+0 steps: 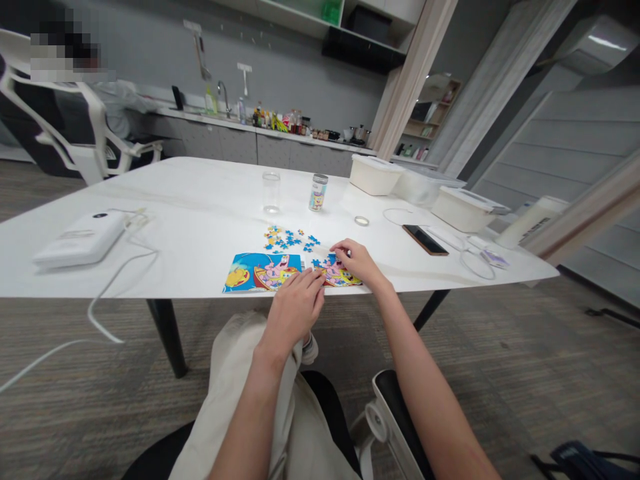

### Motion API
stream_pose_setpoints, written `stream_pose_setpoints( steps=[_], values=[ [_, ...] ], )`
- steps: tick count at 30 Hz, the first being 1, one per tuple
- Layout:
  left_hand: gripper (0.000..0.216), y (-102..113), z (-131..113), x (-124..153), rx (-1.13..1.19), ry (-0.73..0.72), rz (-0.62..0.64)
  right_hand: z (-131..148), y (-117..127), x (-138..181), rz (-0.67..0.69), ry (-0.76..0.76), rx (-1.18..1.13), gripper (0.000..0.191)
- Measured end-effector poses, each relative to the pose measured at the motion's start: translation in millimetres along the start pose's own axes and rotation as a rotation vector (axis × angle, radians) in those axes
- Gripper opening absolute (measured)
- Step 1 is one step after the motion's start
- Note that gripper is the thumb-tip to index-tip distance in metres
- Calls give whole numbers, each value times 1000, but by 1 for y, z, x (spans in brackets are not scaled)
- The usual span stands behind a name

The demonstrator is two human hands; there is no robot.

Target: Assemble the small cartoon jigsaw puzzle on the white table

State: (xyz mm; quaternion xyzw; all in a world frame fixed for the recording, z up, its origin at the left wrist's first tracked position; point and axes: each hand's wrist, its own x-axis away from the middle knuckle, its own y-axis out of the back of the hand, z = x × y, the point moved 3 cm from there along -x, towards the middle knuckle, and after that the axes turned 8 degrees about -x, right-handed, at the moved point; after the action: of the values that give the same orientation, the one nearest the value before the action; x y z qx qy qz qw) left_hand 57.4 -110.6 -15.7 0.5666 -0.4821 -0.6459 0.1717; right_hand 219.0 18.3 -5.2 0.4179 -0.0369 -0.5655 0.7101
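A colourful cartoon picture card (260, 271) lies at the near edge of the white table (200, 213). Right of it sits a partly joined jigsaw puzzle (337, 272). Several loose blue and yellow puzzle pieces (287, 239) are scattered just behind. My left hand (296, 305) rests at the table edge, fingers stretched flat onto the gap between card and puzzle. My right hand (356, 259) lies on the puzzle, fingertips pinched on a puzzle piece at its top edge.
Behind the pieces stand an empty clear glass (271, 192), a small printed jar (318, 192) and a lid (361, 221). A phone (425, 239), cables and white lidded boxes (375, 175) sit to the right. A white device (83, 238) with cord lies left. A person sits far left.
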Motion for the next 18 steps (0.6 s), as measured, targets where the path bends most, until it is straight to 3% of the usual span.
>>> stream_pose_setpoints(
  steps=[9,18],
  values=[
    [31,1,0,0,3,2,4,0,3,1,-65,-100,34,19],
    [31,1,0,0,10,-3,-9,-1,2,1,-45,-91,61,18]
  ],
)
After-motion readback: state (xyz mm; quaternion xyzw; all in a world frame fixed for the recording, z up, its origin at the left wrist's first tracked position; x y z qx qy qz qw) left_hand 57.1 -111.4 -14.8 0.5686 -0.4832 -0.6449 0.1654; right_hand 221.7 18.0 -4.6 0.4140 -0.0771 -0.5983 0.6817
